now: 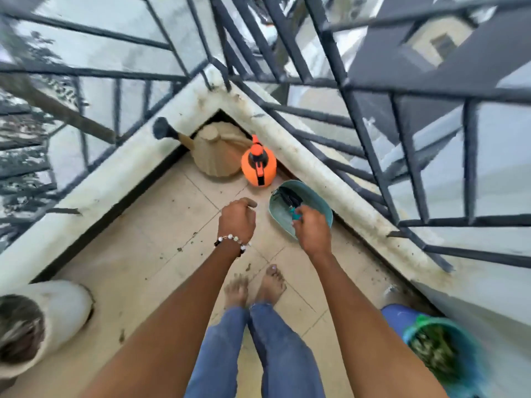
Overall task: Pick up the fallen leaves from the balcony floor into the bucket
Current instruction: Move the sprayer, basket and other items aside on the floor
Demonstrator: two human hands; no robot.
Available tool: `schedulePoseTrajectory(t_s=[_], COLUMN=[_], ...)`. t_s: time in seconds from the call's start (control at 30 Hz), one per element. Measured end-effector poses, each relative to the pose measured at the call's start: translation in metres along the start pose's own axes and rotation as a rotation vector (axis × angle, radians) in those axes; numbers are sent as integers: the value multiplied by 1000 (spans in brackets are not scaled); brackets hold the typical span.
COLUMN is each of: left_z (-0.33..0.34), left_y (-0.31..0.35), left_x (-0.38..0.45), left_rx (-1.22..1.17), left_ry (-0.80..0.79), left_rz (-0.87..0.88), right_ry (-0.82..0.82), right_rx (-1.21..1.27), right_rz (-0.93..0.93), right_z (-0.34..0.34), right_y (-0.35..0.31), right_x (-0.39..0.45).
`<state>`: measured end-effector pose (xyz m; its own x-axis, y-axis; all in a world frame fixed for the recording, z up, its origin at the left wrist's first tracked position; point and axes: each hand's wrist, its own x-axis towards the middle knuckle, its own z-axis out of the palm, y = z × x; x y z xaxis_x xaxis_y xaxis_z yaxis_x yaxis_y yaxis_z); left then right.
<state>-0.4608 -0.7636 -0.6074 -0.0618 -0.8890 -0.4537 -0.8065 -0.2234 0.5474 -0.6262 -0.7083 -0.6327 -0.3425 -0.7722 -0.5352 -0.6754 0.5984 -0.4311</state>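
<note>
1. Head view, progress: the pale teal plastic bucket lies tipped against the balcony kerb with only some dark items inside; whether those are leaves cannot be told. Small dark leaf scraps dot the beige tiled floor left of and below the fingers, so most picking looks undone.
2. Head view, hands: the left hand hovers with fingers loosely curled, and no leaf is visible in them. The right hand pinches a small teal object at the bucket's near rim; what it is stays unclear.
3. Head view, orientation: the bucket's long axis runs diagonally, mouth facing up-left toward the right fingers.
</note>
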Motion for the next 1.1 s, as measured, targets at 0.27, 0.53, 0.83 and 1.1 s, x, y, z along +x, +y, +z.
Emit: schedulePoseTrajectory(t_s=[0.27,0.53,0.83,1.1], left_z=[-168,-275,-303,-304], left_y=[-16,-131,-296,-418], left_x=[-172,-377,-632,-769], left_rx=[-429,-695,-824,-964], left_ry=[259,634,1011,1280], left_rz=[-187,-352,-650,-928], right_ry=[-17,-107,-326,-543], right_rx=[26,36,-86,-264], right_rz=[-350,-821,-1223,-1399], right_z=[-59,2,143,258], right_y=[-158,-278,-318,-358], right_x=[-175,-379,-610,-746])
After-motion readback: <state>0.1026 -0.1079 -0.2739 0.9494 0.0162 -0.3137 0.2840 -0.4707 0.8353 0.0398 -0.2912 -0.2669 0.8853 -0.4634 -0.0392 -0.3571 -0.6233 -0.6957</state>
